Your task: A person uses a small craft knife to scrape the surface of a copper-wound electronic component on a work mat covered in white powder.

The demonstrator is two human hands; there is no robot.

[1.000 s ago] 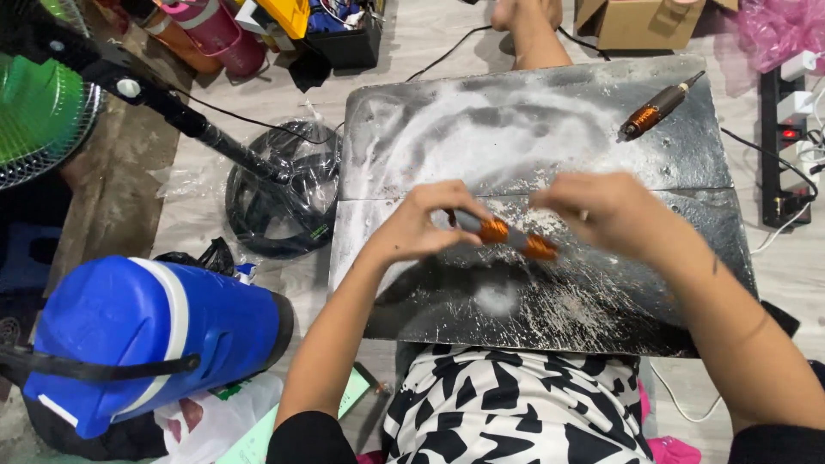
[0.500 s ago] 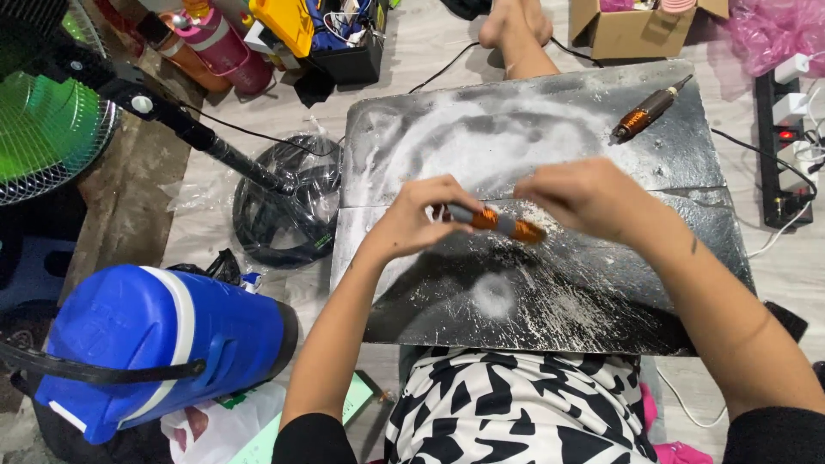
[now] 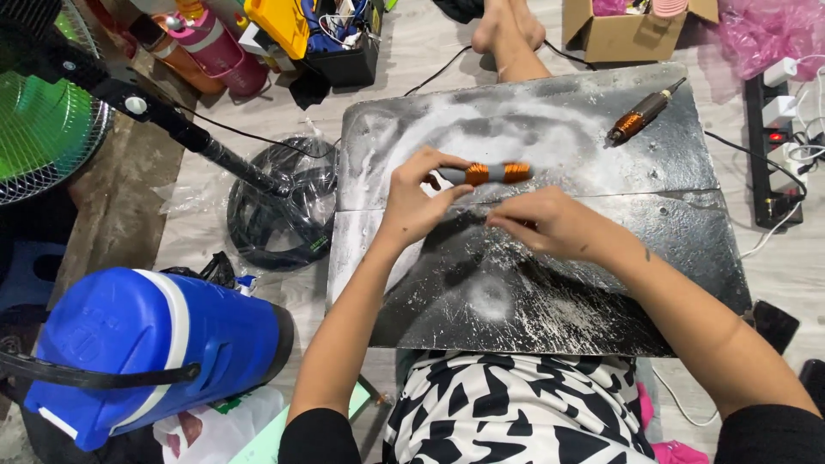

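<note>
Left hand (image 3: 418,199) pinching copper-wound rotor (image 3: 483,174) above dusty slab (image 3: 550,292), right hand (image 3: 550,225) loosely curled, empty: light grip risks dropping it.

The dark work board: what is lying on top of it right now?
On the dark work board: white powdery residue, a second copper-wound rotor at the far right, and the right hand. The left hand holds a copper-wound part above it. Beneath both hands, the board is hidden.
</note>
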